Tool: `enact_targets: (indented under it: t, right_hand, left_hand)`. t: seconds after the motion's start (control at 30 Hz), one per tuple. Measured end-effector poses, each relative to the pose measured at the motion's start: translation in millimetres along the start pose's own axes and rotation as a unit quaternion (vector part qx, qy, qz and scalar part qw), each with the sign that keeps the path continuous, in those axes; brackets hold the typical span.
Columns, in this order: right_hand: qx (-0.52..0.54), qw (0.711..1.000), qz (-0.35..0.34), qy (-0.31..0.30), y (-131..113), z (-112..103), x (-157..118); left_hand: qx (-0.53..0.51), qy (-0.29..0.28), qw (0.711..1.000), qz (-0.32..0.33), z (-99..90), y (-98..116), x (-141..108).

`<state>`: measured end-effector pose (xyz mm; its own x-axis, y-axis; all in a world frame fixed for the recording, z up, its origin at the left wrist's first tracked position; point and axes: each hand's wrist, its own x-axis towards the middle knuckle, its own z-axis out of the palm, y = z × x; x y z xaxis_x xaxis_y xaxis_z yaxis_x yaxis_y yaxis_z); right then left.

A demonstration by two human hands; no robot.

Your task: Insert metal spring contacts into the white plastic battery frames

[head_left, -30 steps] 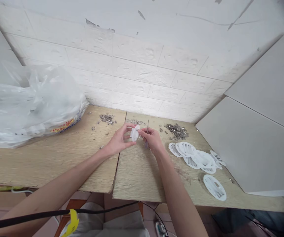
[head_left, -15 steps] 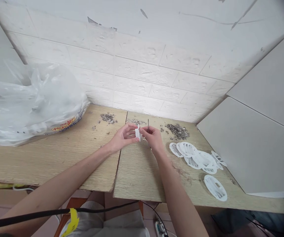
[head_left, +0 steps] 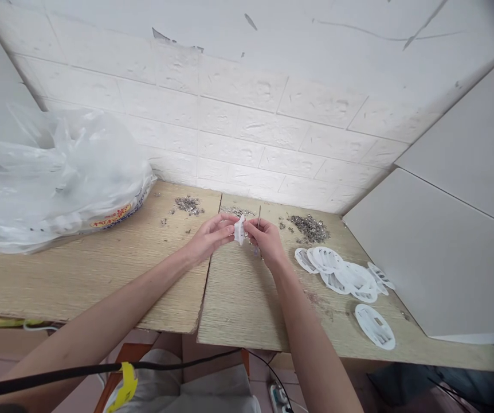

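Note:
My left hand (head_left: 212,235) is closed on a small white plastic part (head_left: 239,230), its thumb and fingers pinching the part's left side. Close against that part's right side is my right hand (head_left: 266,238), closed around a thin metal tool (head_left: 259,213) that points upward; its kind is too small to tell. Whether my right fingertips also grip the white part I cannot make out. Behind the hands lies a scatter of small shiny metal pieces (head_left: 236,211). A larger pile of metal pieces (head_left: 309,228) is to the right of my right hand.
Several white oval plastic plates (head_left: 350,278) overlap on the right, with a single oval plate (head_left: 375,327) nearer the front edge. Another metal heap (head_left: 189,205) lies at the back left. A big clear plastic bag (head_left: 58,178) fills the left side. A black cable (head_left: 58,376) crosses below.
The white part has turned in my left hand, so more of its face shows. My left thumb has shifted up onto it. The metal tool stays in my right hand, slightly tilted.

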<state>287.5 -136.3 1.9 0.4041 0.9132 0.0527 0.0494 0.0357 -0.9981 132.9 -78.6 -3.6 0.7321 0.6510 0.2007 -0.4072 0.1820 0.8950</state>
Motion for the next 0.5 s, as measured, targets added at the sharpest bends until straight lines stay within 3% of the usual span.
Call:
enact_targets:
  t: [0.13,0.27,0.4,0.5]
  right_hand:
    - [0.004,1.000,0.011,-0.028,-0.7,-0.7,0.0]
    - [-0.098,0.993,-0.054,-0.030,0.4,-3.1,0.5]
    - [-0.268,0.955,-0.124,-0.024,1.0,-7.7,-1.4]
    - [-0.354,0.925,-0.138,-0.031,0.8,-9.2,-3.7]
  left_hand:
    - [0.001,0.050,0.998,-0.033,-0.5,-3.7,2.6]
    - [-0.007,0.097,0.995,-0.034,-0.7,-3.6,5.8]
    - [-0.016,0.127,0.992,-0.001,-1.3,-2.5,8.4]
    - [-0.019,0.135,0.991,0.012,-3.8,-4.4,9.7]
